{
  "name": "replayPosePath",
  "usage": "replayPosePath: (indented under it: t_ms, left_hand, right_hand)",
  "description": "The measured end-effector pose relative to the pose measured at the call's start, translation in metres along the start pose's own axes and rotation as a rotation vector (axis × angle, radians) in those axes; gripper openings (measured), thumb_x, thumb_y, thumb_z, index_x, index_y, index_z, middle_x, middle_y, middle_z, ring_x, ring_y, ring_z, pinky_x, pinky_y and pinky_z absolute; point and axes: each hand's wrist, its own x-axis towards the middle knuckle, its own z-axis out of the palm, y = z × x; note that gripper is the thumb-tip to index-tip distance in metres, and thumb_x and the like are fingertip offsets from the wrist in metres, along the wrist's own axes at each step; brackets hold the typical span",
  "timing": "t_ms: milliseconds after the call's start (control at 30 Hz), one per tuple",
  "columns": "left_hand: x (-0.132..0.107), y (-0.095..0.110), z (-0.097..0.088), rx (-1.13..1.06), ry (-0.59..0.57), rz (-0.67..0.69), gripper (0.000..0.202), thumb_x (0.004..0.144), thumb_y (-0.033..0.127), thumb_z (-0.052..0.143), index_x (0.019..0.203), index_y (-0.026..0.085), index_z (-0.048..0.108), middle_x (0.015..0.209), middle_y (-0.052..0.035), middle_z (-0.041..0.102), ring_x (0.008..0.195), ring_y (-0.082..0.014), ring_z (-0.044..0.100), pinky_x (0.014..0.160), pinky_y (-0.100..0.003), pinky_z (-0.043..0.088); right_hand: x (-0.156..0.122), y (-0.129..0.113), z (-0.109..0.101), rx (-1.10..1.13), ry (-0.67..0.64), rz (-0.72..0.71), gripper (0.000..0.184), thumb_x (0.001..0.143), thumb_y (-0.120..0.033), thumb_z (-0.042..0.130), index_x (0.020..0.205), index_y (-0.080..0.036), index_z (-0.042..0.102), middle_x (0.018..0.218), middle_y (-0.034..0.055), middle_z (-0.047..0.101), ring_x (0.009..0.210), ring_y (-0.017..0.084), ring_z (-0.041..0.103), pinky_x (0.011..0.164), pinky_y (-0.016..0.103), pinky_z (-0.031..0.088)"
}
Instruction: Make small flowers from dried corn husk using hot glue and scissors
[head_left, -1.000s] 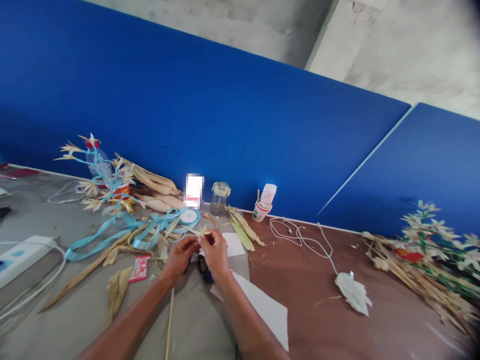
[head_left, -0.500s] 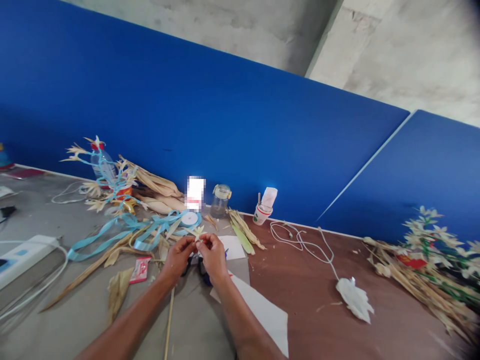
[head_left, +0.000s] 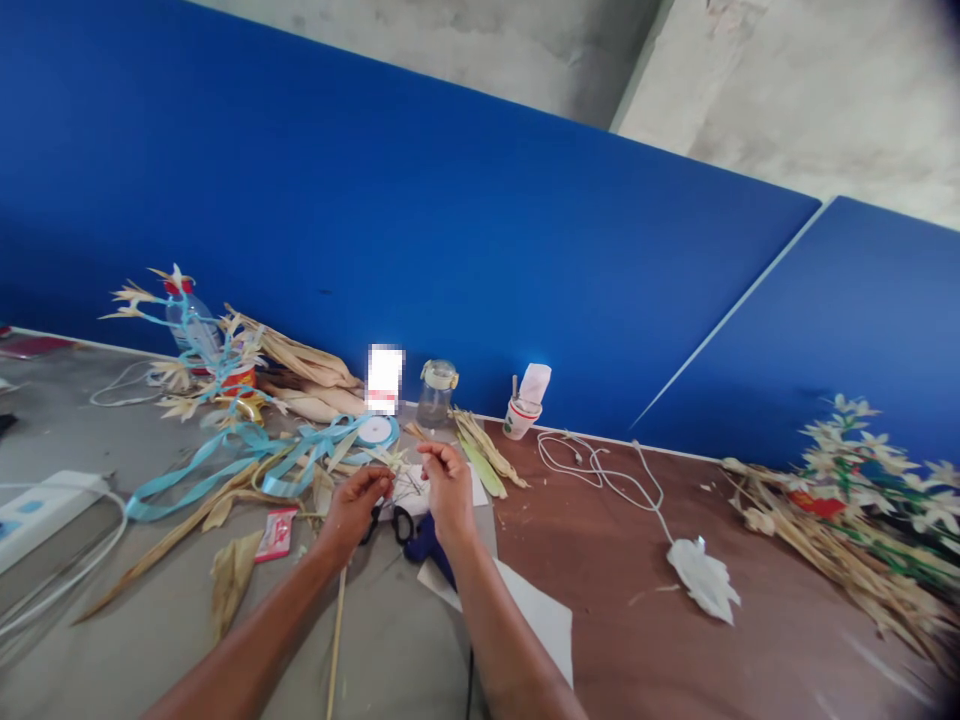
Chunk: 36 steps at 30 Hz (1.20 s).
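Note:
My left hand [head_left: 358, 505] is closed in a pinch, with a small pale corn-husk flower [head_left: 394, 458] at its fingertips, partly lost against the clutter behind. To its right and apart from it, my right hand [head_left: 450, 492] is raised with thumb and fingers pinched; whatever they hold is too small to make out. Thin dark stems or wires [head_left: 409, 482] lie on white paper between the hands. Below them are black scissor handles [head_left: 403, 525] and a dark blue tool [head_left: 430, 545], perhaps a glue gun, partly covered by my right wrist.
Light-blue ribbon [head_left: 191, 492] and its spool [head_left: 377, 431] lie left, near dried husks [head_left: 232, 580]. Behind stand a clear jar [head_left: 436, 395] and a paper cup [head_left: 522, 417]. A white cable [head_left: 600, 480] crosses the brown surface. Husk flowers [head_left: 855, 450] stand far right.
My hands, together at the flower before, have moved apart. The right hand went up and to the right, uncovering the scissor handles and the stems on the paper. The view shifted slightly.

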Motion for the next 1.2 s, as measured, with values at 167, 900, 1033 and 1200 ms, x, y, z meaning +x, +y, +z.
replayPosePath:
  t_ms: [167,900,1033,1200]
  left_hand:
    - [0.0,0.001,0.001,0.02,-0.015,0.013,0.019,0.068,0.033,0.066,0.074,0.016,0.066,0.063,-0.0009,0.061,0.063,-0.0142,0.055,0.064,-0.027,0.043]
    - [-0.001,0.001,0.002,0.081,-0.077,0.053,0.014,0.069,0.031,0.065,0.072,0.018,0.068,0.064,-0.0014,0.061,0.063,-0.0144,0.055,0.062,-0.026,0.043]
    - [-0.001,0.001,0.002,0.108,-0.054,0.048,0.015,0.067,0.032,0.067,0.072,0.018,0.068,0.065,-0.0017,0.061,0.063,-0.0146,0.055,0.061,-0.026,0.043]
    - [-0.003,0.002,0.003,0.115,-0.04,0.036,0.015,0.068,0.032,0.066,0.073,0.018,0.069,0.069,-0.0023,0.063,0.065,-0.0149,0.055,0.064,-0.026,0.044]
  right_hand:
    - [0.004,-0.012,-0.011,-0.09,-0.093,-0.156,0.018,0.076,-0.025,0.053,0.085,-0.019,0.067,0.076,0.0019,0.06,0.069,0.014,0.053,0.063,0.025,0.044]
    - [0.002,-0.019,-0.015,-0.214,-0.276,-0.285,0.012,0.073,-0.016,0.056,0.074,-0.019,0.067,0.073,0.0003,0.056,0.069,0.013,0.052,0.066,0.025,0.043]
    - [0.003,-0.019,-0.016,-0.224,-0.269,-0.259,0.009,0.072,-0.019,0.056,0.071,-0.019,0.065,0.071,-0.0008,0.055,0.067,0.013,0.051,0.064,0.024,0.043]
    - [0.004,-0.017,-0.015,-0.199,-0.245,-0.195,0.008,0.071,-0.022,0.058,0.067,-0.018,0.063,0.068,-0.0016,0.054,0.064,0.012,0.049,0.063,0.023,0.041]
